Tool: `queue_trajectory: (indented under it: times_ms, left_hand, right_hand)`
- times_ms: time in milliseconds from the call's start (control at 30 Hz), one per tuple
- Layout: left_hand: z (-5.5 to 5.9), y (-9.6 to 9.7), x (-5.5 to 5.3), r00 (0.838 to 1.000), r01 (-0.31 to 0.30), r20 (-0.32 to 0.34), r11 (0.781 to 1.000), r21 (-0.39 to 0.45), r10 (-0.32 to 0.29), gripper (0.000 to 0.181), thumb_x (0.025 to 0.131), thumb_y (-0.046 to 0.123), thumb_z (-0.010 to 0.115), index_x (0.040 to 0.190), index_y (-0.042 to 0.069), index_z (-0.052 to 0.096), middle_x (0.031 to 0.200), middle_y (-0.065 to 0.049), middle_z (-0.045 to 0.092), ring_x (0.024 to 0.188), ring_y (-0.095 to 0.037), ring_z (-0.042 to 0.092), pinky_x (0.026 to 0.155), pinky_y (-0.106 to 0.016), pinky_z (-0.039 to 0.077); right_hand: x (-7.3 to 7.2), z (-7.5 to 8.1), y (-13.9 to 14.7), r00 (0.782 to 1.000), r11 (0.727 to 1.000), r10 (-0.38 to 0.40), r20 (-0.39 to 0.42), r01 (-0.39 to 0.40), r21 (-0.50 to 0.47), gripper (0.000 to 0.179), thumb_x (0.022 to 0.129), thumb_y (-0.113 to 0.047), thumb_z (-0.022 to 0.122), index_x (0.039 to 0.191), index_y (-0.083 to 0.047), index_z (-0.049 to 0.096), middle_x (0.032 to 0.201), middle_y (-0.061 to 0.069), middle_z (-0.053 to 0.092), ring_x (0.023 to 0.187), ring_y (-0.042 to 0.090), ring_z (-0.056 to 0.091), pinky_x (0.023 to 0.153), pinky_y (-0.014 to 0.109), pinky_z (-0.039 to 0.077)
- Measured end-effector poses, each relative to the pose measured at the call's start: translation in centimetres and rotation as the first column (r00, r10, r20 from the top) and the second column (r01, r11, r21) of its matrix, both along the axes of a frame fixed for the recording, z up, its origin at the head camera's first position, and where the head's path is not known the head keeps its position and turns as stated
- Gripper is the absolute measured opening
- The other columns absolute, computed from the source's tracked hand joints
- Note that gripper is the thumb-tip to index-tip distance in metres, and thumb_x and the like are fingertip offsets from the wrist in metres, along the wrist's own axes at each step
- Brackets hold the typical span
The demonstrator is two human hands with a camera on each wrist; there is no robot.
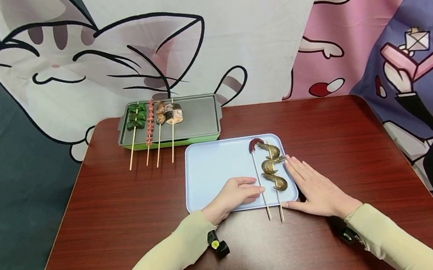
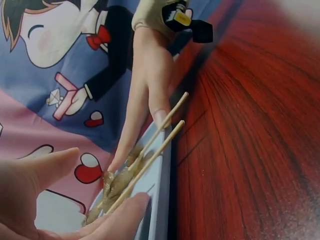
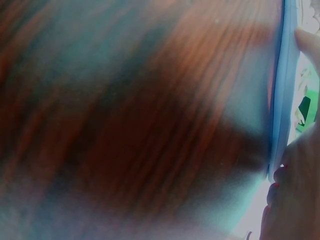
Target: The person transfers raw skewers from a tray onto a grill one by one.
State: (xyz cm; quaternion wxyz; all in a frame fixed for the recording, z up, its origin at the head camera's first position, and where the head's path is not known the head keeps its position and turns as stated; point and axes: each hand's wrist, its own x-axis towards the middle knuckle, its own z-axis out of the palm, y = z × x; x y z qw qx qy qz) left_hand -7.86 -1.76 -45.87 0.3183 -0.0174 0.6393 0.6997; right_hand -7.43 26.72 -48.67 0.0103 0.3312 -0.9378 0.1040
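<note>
In the head view, the work looks part-way along: four loaded skewers (image 1: 150, 128) lie side by side on the green pan (image 1: 199, 117), handles past its near edge, while the shrimp skewer (image 1: 269, 166) and the red-tipped skewer (image 1: 252, 146) lie on the blue tray (image 1: 213, 161) — which group counts as done, I can't tell. All stand on the counter (image 1: 131, 230). The left hand (image 1: 235, 194) reaches over the tray to the red-tipped skewer's stick, its grip slack; contact is unclear. The right hand (image 1: 319, 188) lies flat, fingers straight, along the tray's right edge.

The left wrist view shows a gap between the left thumb and fingers — nothing looks pinched, so lifting that skewer seems not yet done. Both sticks jut beyond the rim.

The right wrist view shows the right hand against the tray's edge, its grip holding no skewer.
</note>
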Motion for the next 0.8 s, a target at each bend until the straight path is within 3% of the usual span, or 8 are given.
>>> queue_trajectory:
  times_ms: [167,433,800]
  left_hand:
    - [-0.38,0.23,-0.28,1.000,0.001,0.027,1.000,0.018,-0.001,0.051,0.094,0.008,0.072,0.135,-0.014,0.054,0.111,-0.023,0.072,0.102,-0.037,0.070,0.090,-0.037,0.059]
    - [-0.61,0.62,-0.64,0.996,0.031,0.080,0.999,0.035,-0.033,0.046,0.095,0.007,0.071,0.133,-0.013,0.056,0.106,-0.018,0.072,0.099,-0.035,0.072,0.085,-0.036,0.061]
    - [-0.73,0.67,-0.44,0.997,-0.002,0.083,0.997,0.077,-0.005,0.040,0.094,-0.004,0.069,0.130,-0.014,0.056,0.104,-0.022,0.072,0.088,-0.030,0.073,0.081,-0.036,0.062]
  right_hand:
    - [-0.13,-0.05,0.05,1.000,1.000,0.006,-0.002,-0.006,0.000,0.110,0.088,-0.070,0.064,0.157,0.007,0.027,0.163,0.023,0.025,0.149,0.038,0.024,0.123,0.048,0.020]
    - [-0.12,-0.06,0.07,1.000,1.000,0.007,-0.003,-0.007,-0.001,0.111,0.088,-0.071,0.064,0.157,0.007,0.026,0.163,0.023,0.024,0.149,0.038,0.024,0.123,0.049,0.020]
    - [-0.22,-0.12,0.16,1.000,1.000,0.014,0.000,-0.014,-0.003,0.111,0.088,-0.070,0.064,0.157,0.008,0.025,0.163,0.024,0.023,0.149,0.039,0.023,0.122,0.051,0.022]
